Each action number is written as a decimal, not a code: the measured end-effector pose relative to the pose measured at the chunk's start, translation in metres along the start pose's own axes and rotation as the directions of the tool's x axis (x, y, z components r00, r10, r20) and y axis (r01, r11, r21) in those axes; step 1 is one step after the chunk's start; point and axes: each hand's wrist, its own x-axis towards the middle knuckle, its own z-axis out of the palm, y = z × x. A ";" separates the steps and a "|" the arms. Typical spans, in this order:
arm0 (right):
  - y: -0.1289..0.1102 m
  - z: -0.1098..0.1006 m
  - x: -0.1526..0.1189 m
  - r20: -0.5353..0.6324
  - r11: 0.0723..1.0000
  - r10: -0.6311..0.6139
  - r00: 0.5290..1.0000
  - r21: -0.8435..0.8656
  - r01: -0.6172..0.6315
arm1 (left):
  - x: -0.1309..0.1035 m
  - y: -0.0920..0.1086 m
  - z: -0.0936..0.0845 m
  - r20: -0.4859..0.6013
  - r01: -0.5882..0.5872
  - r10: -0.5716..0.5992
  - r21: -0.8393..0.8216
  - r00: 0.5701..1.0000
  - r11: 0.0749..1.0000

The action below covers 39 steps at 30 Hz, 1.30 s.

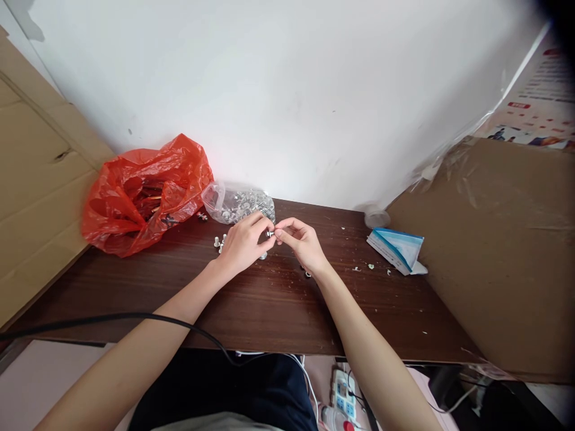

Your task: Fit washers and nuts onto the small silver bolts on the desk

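Note:
Above the middle of the table, my left hand [245, 242] pinches a small silver screw [270, 234] with a dark ring-like part on it. The fingertips of my right hand [302, 242] are closed on the screw's other end; the hands almost meet. Several silver screws [217, 242] stand on the table just left of my left hand. A round metal piece [263, 255] shows below its fingers. Small dark and white ring-shaped parts [308, 275] lie beside my right wrist, partly hidden. Behind my left hand is a clear plastic bag [215, 200] full of small metal pieces.
A red plastic bag [108, 203] with copper-coloured pieces stands at the left. On the right are a blue-and-white packet [395, 248], a clear round container [376, 216] and a large cardboard box [494, 239]. A black cable [135, 315] crosses over my left forearm. Scraps dot the brown table [269, 311].

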 end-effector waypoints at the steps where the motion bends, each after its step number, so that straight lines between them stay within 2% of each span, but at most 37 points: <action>1: 0.000 0.000 0.000 -0.012 1.000 0.003 1.000 -0.007 -0.003 | 0.000 0.000 0.000 0.000 0.002 -0.002 -0.007 1.000 1.000; 6: 0.001 -0.003 0.002 -0.091 1.000 0.002 0.996 -0.016 -0.003 | 0.001 -0.001 -0.001 0.000 -0.031 0.031 -0.036 1.000 0.999; 12: -0.001 -0.005 0.003 -0.139 0.996 0.041 0.989 0.090 -0.029 | 0.001 -0.004 0.000 -0.016 -0.148 0.147 -0.028 0.989 0.989; 20: -0.005 -0.003 0.002 -0.133 0.988 0.014 0.991 0.155 0.007 | -0.001 -0.003 0.001 -0.032 -0.089 0.092 0.081 0.995 0.993; 27: 0.001 0.000 0.002 -0.119 0.987 0.031 0.992 0.157 -0.012 | 0.000 -0.003 0.001 -0.018 -0.116 0.116 0.036 0.993 0.993; 32: 0.001 0.001 0.002 -0.107 0.991 0.008 0.994 0.134 0.007 | 0.001 -0.004 0.001 -0.042 -0.022 0.025 0.058 0.999 0.998; 35: 0.002 0.000 0.001 -0.112 0.994 0.007 0.994 0.107 0.005 | 0.001 -0.002 -0.001 -0.071 -0.070 0.077 0.089 0.995 0.994; 39: 0.004 -0.001 0.002 -0.111 0.995 -0.002 0.994 0.102 0.014 | 0.001 -0.001 -0.001 -0.030 -0.115 0.119 0.115 0.992 0.987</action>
